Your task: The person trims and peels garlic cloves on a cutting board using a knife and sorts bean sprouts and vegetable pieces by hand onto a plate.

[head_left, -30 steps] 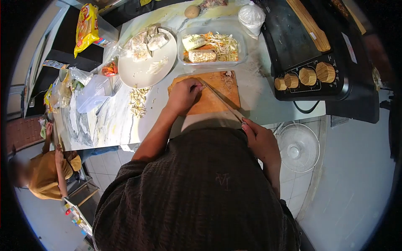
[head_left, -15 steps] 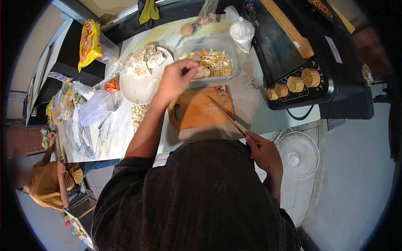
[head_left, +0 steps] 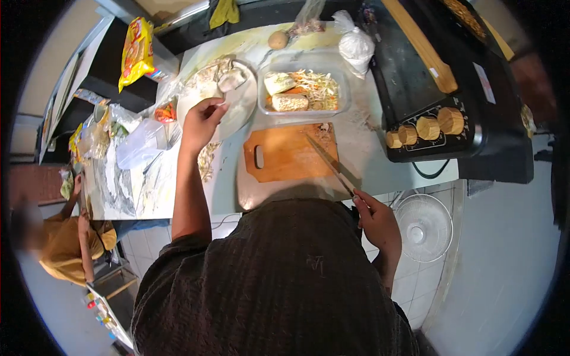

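Hands well apart. Right hand [head_left: 377,222] closed round the handle of a kitchen knife [head_left: 326,159], past the counter's near edge; blade slants far-left over the wooden cutting board [head_left: 279,159], tip toward its far-right part. Left hand [head_left: 203,121] over the near side of the pale plate [head_left: 249,105], thumb and fingers bent close; cannot tell whether they pinch anything.

Risks, as judged: a loose right grip could drop the knife off the near edge, since its handle hangs beyond the counter, close to the dark shirt [head_left: 285,267]. A low left wrist could catch the plate's rim and tip it, or drag the pale trimmings [head_left: 206,163] beside it. A push on the board could jolt the lidless plastic container [head_left: 306,114] just beyond, spilling shredded vegetables [head_left: 317,86].

Hard to make out: left hand and forearm cover part of the plate; food at its far side blurs under clear plastic. Cutting edge's facing unclear. Torso hides some near counter; griddle [head_left: 427,113] runs into dark at far right.
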Demonstrator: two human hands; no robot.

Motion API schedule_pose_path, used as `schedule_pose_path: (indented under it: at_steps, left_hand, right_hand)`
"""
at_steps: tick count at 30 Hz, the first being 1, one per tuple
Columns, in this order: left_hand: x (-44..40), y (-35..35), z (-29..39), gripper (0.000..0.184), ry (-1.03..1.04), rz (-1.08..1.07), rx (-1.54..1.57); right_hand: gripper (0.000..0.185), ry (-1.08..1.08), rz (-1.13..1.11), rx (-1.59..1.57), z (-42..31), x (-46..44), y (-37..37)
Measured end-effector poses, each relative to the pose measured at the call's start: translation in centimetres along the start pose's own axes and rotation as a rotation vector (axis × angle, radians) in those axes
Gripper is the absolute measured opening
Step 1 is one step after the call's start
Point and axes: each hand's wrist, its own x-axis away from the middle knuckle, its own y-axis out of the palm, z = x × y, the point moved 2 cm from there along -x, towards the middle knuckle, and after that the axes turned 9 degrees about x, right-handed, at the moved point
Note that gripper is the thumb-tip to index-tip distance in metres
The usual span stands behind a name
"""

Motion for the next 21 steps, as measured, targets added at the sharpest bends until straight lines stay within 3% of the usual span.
schedule_pose_path:
  at_steps: [5, 8, 18, 21]
  left_hand:
    - [4.9, -6.4, -3.9, 0.027, -0.056, 0.185, -0.275]
    - [7.6, -8.0, -6.5, 0.027, -0.149, 0.028, -0.582]
    - [12.3, -7.0, -5.9, 0.035, -0.188, -0.172, -0.583]
    - [13.1, -6.6, -6.0, 0.027, -0.177, -0.059, -0.568]
  right_hand:
    - [0.04, -0.019, -0.03, 0.059, -0.8, -0.8, -0.6]
    - [0.039, -0.05, -0.034, 0.032, -1.8, -1.1, -0.7]
    - [0.039, -0.05, -0.071, 0.068, -2.5, -1.3, -0.4]
    - [0.039, -0.039, -0.089, 0.092, -2.8, -1.2, -0.5]
